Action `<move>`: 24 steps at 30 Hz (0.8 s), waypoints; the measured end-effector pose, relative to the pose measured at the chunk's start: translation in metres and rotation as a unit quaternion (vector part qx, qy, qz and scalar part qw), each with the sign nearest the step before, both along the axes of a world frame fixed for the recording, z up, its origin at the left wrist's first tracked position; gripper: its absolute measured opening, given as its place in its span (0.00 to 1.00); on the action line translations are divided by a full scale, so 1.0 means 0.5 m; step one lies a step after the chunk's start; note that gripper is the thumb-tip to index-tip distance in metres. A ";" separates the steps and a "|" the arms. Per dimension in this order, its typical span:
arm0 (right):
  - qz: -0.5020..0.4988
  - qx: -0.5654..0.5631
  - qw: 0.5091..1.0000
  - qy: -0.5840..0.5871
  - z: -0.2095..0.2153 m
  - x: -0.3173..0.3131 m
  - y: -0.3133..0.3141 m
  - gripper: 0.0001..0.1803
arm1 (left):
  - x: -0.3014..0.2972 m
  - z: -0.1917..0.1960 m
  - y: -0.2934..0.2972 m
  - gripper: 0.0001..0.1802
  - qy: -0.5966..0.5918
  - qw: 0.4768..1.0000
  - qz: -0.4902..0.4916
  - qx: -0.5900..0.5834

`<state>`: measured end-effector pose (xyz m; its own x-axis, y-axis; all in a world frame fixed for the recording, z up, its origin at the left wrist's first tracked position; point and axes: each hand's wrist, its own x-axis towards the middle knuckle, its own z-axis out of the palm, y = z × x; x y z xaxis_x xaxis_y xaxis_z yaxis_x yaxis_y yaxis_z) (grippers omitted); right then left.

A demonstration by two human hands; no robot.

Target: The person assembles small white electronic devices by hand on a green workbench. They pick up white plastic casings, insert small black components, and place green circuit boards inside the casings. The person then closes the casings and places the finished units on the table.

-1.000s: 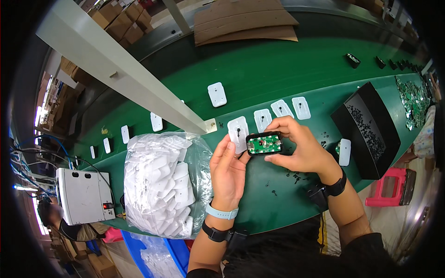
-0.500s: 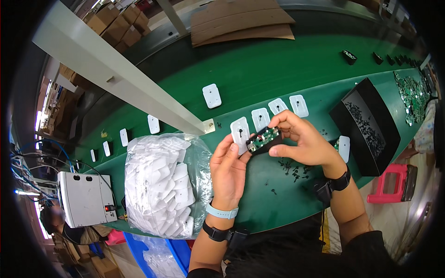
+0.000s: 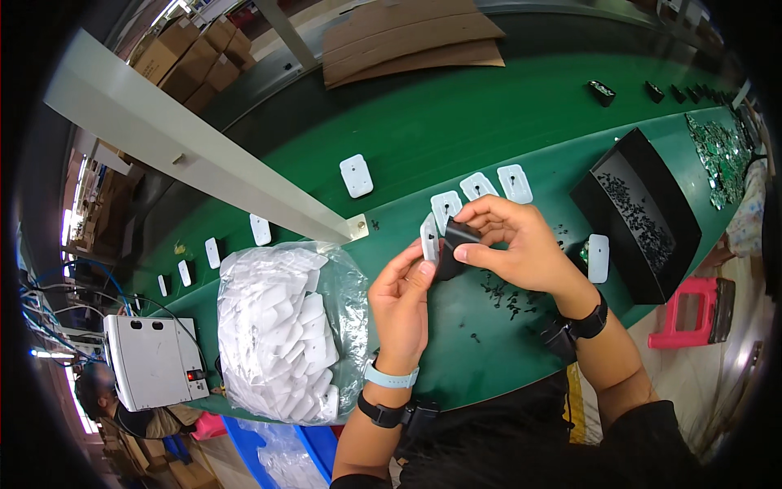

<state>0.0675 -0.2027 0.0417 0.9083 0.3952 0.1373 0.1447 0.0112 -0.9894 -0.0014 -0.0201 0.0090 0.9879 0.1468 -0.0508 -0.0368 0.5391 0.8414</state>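
A black plastic housing (image 3: 461, 234) is at the centre of the frame, pinched between the thumb and fingers of the right hand (image 3: 525, 248). Just left of it, a white plastic cover (image 3: 429, 238) stands tilted, nearly edge-on, grasped by the thumb and fingers of the left hand (image 3: 401, 306). Whether housing and cover touch is hard to tell.

Three white covers (image 3: 478, 187) lie just above the hands, leaving little room there. Below the right hand, small black parts (image 3: 509, 299) are scattered; from them the green worktop (image 3: 468, 371) spreads down to its curved near edge at lower centre. A clear plastic bag (image 3: 350, 297) of white covers bounds the left side, and a black tray (image 3: 590, 196) holding small black parts bounds the right. A slanting metal post (image 3: 204, 138) comes down to a foot above the left hand. Beyond, the green belt (image 3: 472, 106) gives a broad open stretch across the upper middle.

Any print on the cartons (image 3: 191, 61) at upper left is too small to read.

The housing's inner side is turned away from view. A green circuit board (image 3: 584, 254) near the tray is mostly covered by a white cover (image 3: 599, 259). The blue bin (image 3: 318, 448) is cut off at the lower edge.
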 end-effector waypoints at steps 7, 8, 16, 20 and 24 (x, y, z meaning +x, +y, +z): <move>-0.016 0.006 1.000 -0.017 0.004 -0.003 0.002 0.17 | -0.001 -0.010 -0.005 0.17 -0.008 0.997 -0.008 0.077; -0.016 0.004 1.000 -0.023 0.004 -0.003 0.002 0.17 | -0.002 -0.010 -0.005 0.17 -0.017 0.996 -0.010 0.086; -0.003 0.003 0.999 -0.033 0.006 -0.004 -0.001 0.19 | -0.002 -0.012 0.001 0.19 -0.023 0.992 -0.023 0.125; 0.001 0.007 1.000 -0.027 0.005 -0.004 -0.003 0.19 | -0.002 -0.011 0.003 0.20 -0.042 0.988 -0.024 0.147; 0.008 0.030 0.999 -0.013 0.000 -0.003 0.000 0.20 | -0.003 -0.006 0.002 0.20 -0.027 0.989 -0.028 0.145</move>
<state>0.0660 -0.2027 0.0414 0.8982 0.3992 0.1837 0.1691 0.0719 -0.9830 -0.0029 -0.0190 0.0061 0.9950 0.0928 0.0381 -0.0626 0.2779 0.9586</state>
